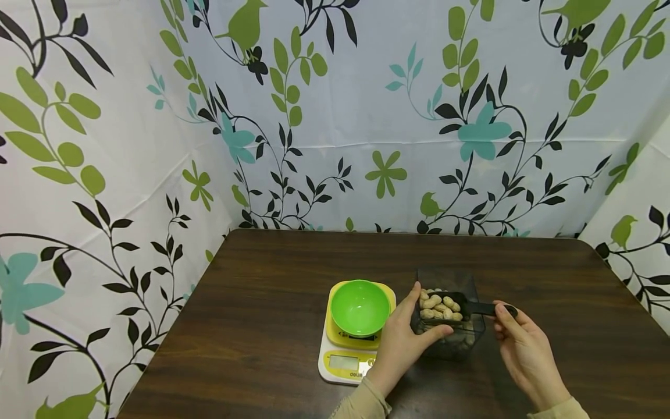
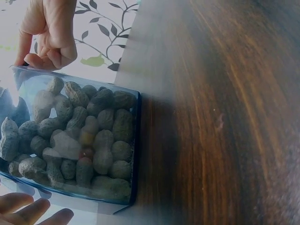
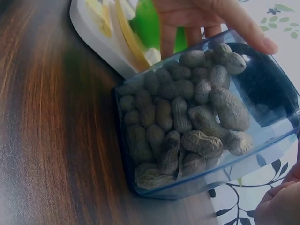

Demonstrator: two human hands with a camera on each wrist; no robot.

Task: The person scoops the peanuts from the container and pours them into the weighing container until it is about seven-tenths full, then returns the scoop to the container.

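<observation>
A clear plastic container (image 1: 445, 350) of unshelled peanuts (image 2: 75, 136) stands on the table. My left hand (image 1: 403, 340) holds its left side, fingers along the wall and thumb over the near rim. In my right hand (image 1: 528, 355), thumb and fingers pinch the handle of a black scoop (image 1: 480, 308). The scoop's bowl lies within the container's mouth and carries several peanuts (image 1: 439, 306). Through the walls in the right wrist view, more peanuts (image 3: 183, 117) fill the lower part, with the dark scoop bowl (image 3: 262, 93) above them.
Just left of the container stands a yellow and white kitchen scale (image 1: 335, 375) with a green bowl (image 1: 360, 308) on it. The dark wooden table (image 1: 251, 326) reaches back to a leaf-patterned cloth (image 1: 335, 116) hanging behind and at both sides.
</observation>
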